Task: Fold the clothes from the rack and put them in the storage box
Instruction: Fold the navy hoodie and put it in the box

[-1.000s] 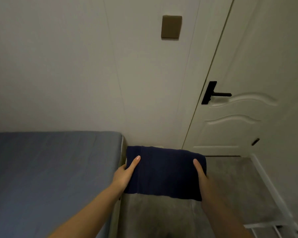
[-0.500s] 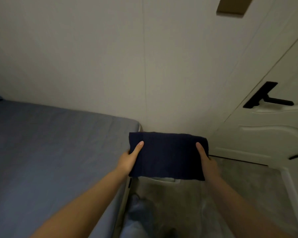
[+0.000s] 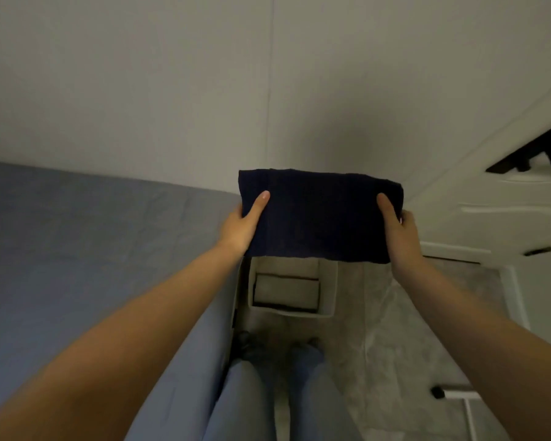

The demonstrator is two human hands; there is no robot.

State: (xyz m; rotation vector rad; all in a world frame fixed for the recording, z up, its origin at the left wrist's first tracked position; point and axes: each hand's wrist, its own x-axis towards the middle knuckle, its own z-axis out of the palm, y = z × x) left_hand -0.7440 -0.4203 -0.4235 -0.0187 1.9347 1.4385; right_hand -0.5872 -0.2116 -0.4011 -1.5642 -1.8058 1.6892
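A grey marbled floor (image 3: pixel 395 329) is running between a blue-sheeted bed (image 3: pixel 93 249) and a white panelled door (image 3: pixel 490 202). Left hand (image 3: pixel 240 227) and right hand (image 3: pixel 401 237) are gripping a folded navy knitted garment (image 3: pixel 318 214), thumbs on top, above a white fabric storage box (image 3: pixel 328 288). No writing is showing.

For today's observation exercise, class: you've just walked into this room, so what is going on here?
A person stands beside a bed and holds a folded dark navy garment in front of them. The left hand grips one end, the right hand the other, thumbs on top. On the floor below it sits an open storage box with something pale folded inside. The garment is not yet in the box.
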